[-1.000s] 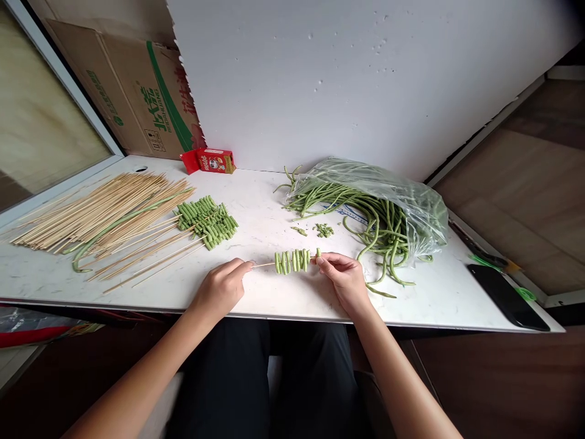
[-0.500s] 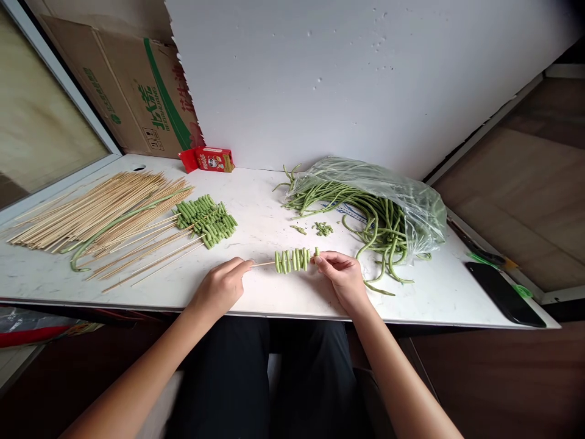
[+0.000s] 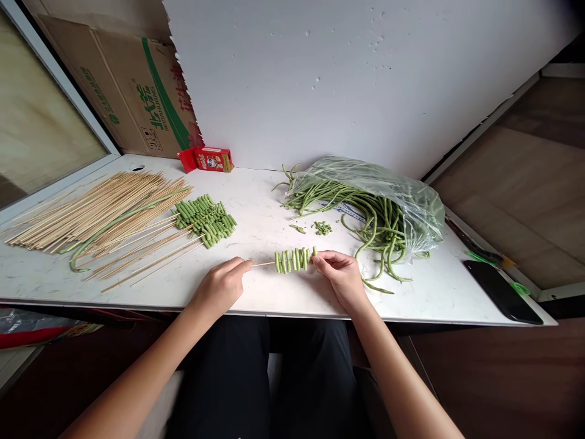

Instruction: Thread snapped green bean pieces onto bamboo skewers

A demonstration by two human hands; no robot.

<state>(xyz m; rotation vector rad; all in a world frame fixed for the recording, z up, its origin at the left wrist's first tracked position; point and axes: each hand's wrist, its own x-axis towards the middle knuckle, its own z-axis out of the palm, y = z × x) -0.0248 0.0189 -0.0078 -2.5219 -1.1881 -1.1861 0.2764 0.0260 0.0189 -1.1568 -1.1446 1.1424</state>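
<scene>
My left hand (image 3: 223, 283) pinches a thin wooden skewer (image 3: 262, 264) held level above the table's front edge. Several short green bean pieces (image 3: 292, 260) sit crosswise on that skewer, side by side. At its right end, the thumb and fingers of my right hand (image 3: 339, 274) are closed on one bean piece (image 3: 314, 252), close to the others. Left of centre lie finished skewers of bean pieces (image 3: 208, 221), packed together. Many bare skewers (image 3: 91, 210) are spread at the far left, with a long bean (image 3: 123, 216) across them.
A clear plastic bag (image 3: 379, 180) of long green beans (image 3: 388, 225) lies at the right, with small bean scraps (image 3: 322, 228) beside it. A black phone (image 3: 503, 291) is at the right edge. Behind are a red box (image 3: 214, 160) and a cardboard box (image 3: 132, 91).
The bean piece in my right hand has shifted slightly left, closer to the pieces on the skewer. My left hand keeps its hold on the skewer.
</scene>
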